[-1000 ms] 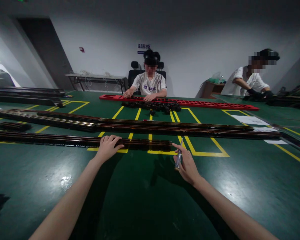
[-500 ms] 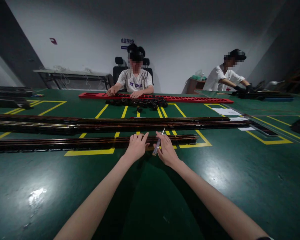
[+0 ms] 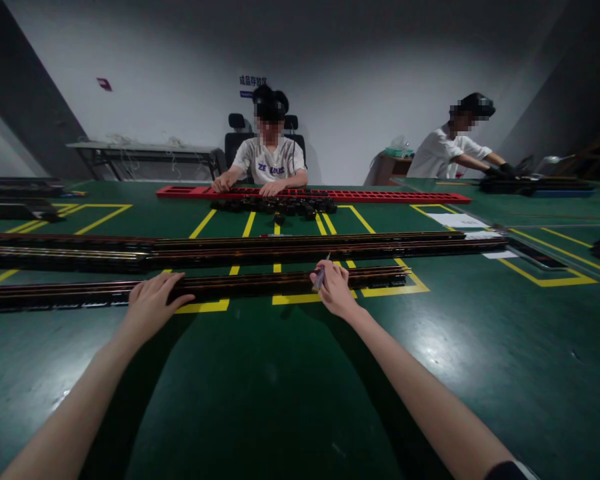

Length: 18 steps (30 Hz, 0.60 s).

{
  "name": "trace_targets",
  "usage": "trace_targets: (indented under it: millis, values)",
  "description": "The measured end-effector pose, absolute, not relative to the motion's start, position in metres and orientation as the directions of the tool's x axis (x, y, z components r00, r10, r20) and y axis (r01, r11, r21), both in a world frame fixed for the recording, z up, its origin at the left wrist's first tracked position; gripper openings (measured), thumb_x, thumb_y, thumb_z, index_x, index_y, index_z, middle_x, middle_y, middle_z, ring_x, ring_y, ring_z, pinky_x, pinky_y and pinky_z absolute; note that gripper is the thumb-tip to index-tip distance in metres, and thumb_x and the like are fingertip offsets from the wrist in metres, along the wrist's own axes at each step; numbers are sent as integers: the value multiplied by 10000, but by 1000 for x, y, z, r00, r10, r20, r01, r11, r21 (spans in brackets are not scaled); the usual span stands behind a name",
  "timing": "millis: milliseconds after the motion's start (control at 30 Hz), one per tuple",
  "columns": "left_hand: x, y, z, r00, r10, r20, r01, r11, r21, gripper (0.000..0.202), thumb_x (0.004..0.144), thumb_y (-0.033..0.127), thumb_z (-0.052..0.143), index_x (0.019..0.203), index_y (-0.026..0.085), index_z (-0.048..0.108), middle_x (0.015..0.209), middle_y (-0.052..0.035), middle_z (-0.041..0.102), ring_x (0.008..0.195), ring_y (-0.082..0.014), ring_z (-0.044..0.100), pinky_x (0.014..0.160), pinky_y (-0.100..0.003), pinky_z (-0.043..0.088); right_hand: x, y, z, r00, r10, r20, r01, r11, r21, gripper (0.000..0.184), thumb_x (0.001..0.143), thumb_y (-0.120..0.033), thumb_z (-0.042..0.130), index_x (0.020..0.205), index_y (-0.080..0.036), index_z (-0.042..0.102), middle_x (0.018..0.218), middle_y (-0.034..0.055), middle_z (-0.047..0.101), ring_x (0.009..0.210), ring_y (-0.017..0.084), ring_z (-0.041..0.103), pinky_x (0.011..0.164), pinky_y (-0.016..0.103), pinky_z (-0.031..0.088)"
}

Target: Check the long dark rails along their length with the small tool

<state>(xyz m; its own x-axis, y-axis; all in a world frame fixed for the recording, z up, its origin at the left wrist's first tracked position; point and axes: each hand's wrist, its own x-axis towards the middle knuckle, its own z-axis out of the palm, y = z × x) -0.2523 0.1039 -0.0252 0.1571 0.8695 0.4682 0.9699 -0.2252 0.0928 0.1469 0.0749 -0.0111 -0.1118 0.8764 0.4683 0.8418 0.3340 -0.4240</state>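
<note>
— Rail lies nearest on the green table; left hand rests flat on it, fingers spread.
— Right hand pinches a small screwdriver at it (tip hidden). Farther rails, then a red tray.

The table is deep green, boxed out with yellow lines. The tray is bright red, and the parts just before it are black. Nearer than the tray, the long rails are brown-black with thin glossy stripes, and the slim tool is silvery. Behind the tray, a shirt is white with dark lettering.
</note>
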Motion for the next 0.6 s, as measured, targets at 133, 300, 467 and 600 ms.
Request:
trace_targets:
  millis: [133, 300, 467, 600]
  values:
    - [-262, 105, -28, 140, 872, 469, 976, -201, 84, 560, 903, 604, 224, 1161, 233, 554, 1144, -56, 607, 1121, -308, 504, 963, -506, 375, 155, 79, -13, -60, 870, 489, 845, 305, -439, 177, 906, -343, 371, 1009, -210, 425, 930, 76, 644, 892, 236, 495, 842, 392, 323]
    - [-237, 109, -28, 186, 861, 473, 969, -240, 55, 499, 892, 540, 310, 1129, 210, 599, 1085, -110, 602, 1041, -301, 526, 945, -449, 405, 163, 82, -18, 133, 811, 570, 876, 173, -451, 201, 899, -361, 379, 1004, -202, 442, 868, 88, 618, 885, 254, 486, 825, 399, 322]
    - [-208, 109, -26, 229, 854, 466, 956, -287, 55, 406, 857, 472, 452, 1150, 238, 607, 1070, -106, 589, 1009, -301, 517, 922, -449, 422, 162, 80, -21, 187, 762, 620, 882, 149, -448, 206, 899, -344, 389, 1026, -199, 461, 917, 94, 627, 941, 260, 522, 893, 436, 308]
    - [-181, 108, -20, 224, 877, 424, 954, -287, 91, 443, 849, 487, 489, 1175, 210, 603, 1072, -117, 576, 1001, -309, 498, 888, -461, 421, 155, 75, -20, -67, 765, 641, 876, 352, -330, 217, 900, -323, 414, 1068, -193, 462, 1032, 119, 623, 1018, 257, 541, 926, 428, 326]
